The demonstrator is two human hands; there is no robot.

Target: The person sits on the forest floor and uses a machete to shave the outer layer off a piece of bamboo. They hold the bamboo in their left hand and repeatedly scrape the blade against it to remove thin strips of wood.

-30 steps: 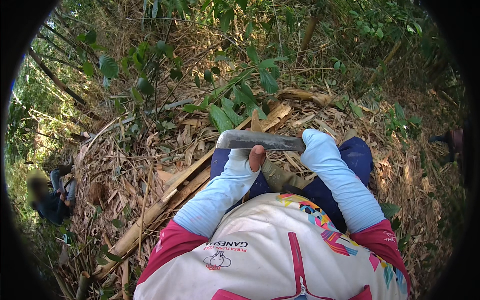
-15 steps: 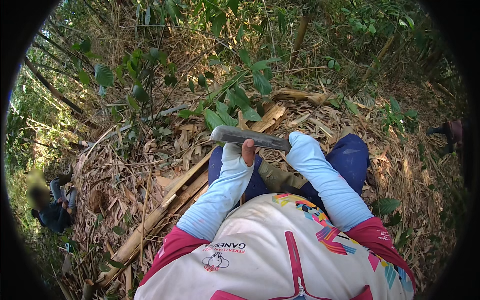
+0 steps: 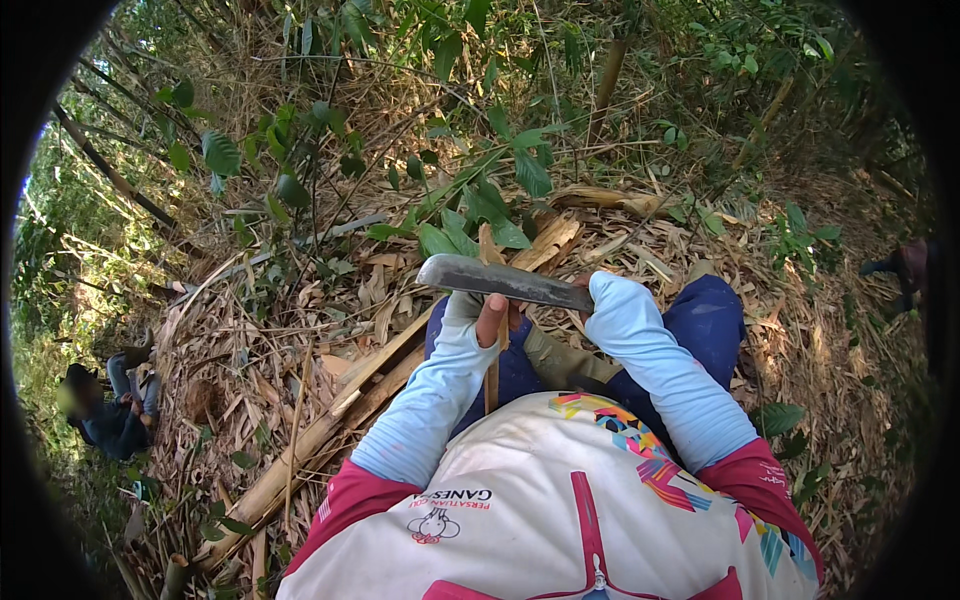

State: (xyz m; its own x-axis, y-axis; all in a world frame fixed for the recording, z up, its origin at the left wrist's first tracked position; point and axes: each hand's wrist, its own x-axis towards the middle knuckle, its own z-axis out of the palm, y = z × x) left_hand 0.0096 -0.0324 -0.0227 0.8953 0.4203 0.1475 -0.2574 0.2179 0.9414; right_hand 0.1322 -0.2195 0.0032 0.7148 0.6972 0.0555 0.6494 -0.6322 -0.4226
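Note:
A machete [image 3: 505,282] with a broad, dark grey blade lies crosswise in front of my body, its blunt rounded end to the left. My right hand [image 3: 585,284], mostly hidden by a light blue sleeve, is closed at the right end, where the handle is out of sight. Beneath the blade, my left hand [image 3: 491,320] has its thumb up and its fingers closed round a thin, pale brown strip of wood or bamboo [image 3: 491,384]. That strip runs upright, showing above the blade and below the hand. The blade crosses it.
Split bamboo lengths [image 3: 300,455] lie at the left on dry leaf litter [image 3: 250,340]. A leafy green branch [image 3: 465,225] and a broken piece of wood [image 3: 550,240] are just ahead. One person [image 3: 105,415] sits far left; another's dark leg or arm [image 3: 905,268] shows far right.
My right hand and the machete have shifted slightly right. More of the strip now shows below my left hand. The view has moved a little.

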